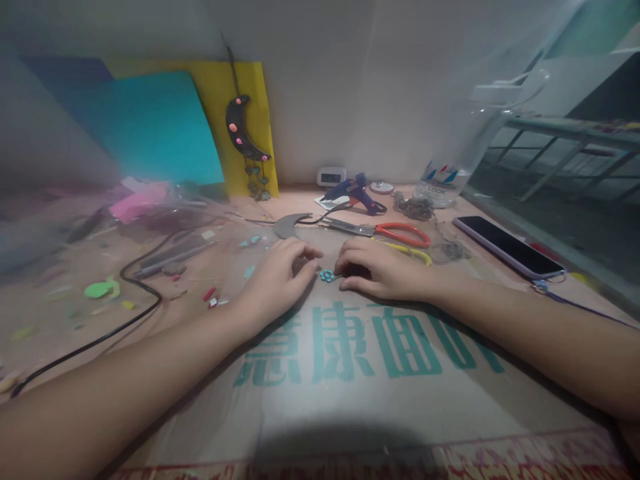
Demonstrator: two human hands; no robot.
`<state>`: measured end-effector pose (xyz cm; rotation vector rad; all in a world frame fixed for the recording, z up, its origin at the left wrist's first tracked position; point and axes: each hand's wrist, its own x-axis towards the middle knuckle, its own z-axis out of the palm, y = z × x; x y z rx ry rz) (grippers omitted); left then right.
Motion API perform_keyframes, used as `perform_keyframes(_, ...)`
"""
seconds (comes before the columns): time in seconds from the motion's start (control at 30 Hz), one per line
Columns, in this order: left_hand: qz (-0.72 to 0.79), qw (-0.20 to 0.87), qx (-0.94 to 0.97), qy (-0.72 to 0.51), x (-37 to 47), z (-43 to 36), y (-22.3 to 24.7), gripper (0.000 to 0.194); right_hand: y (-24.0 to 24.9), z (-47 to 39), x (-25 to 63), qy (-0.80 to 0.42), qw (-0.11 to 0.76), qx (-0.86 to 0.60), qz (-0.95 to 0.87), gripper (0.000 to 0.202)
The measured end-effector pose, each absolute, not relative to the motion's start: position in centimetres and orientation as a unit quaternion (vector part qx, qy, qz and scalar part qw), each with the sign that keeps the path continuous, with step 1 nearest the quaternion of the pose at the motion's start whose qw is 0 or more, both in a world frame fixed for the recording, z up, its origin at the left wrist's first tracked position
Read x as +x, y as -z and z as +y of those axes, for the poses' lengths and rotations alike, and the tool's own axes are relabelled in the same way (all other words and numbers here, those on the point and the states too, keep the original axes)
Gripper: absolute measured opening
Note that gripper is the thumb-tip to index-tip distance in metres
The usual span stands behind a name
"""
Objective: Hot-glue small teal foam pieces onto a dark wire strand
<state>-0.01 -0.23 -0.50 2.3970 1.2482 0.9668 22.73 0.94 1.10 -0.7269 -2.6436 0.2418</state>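
Between my two hands, a small blue flower-shaped piece [327, 275] rests low over the printed sheet. My left hand [277, 279] is on its left, thumb and forefinger apart, the thumb tip close to the petals. From the right, my right hand [373, 268] has curled fingers and thumb at the flower's edge, seemingly pinching it there; the exact contact is too small to make out. Just beyond my hands lie a grey crescent cutout [293, 225] and scissors with orange handles [403, 233]. Yellow handles [407, 251] show partly behind my right hand.
A dark cord [145, 303] winds across scattered scraps at left. Behind stand coloured sheets [165, 130], a hanging moon ornament [240, 130], a small clock [331, 177] and a blue glue gun [355, 195]. A clear jug [445, 160] and a phone [507, 247] are at right.
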Motion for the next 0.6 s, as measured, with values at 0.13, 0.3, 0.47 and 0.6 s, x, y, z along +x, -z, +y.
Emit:
perform_keyframes(0.13,0.42,0.139,0.835,-0.327,-0.07,-0.27,0.57,0.015,-0.34,1.06,22.46,-0.049,0.224,-0.259,-0.938,0.012)
perform_keyframes(0.3,0.409,0.143,0.843,-0.318,-0.02,-0.1,0.53,0.02,-0.02,0.49,21.9,0.021,0.257,-0.22,-0.941,0.012)
perform_keyframes(0.47,0.394,0.138,0.854,-0.31,0.11,-0.16,0.12,0.03,-0.19,0.41,22.07,0.047,0.255,-0.217,-0.941,0.016)
perform_keyframes(0.6,0.365,0.135,0.867,-0.311,0.0,-0.55,-0.1,0.034,-0.26,0.43,22.35,0.064,0.254,-0.204,-0.943,0.018)
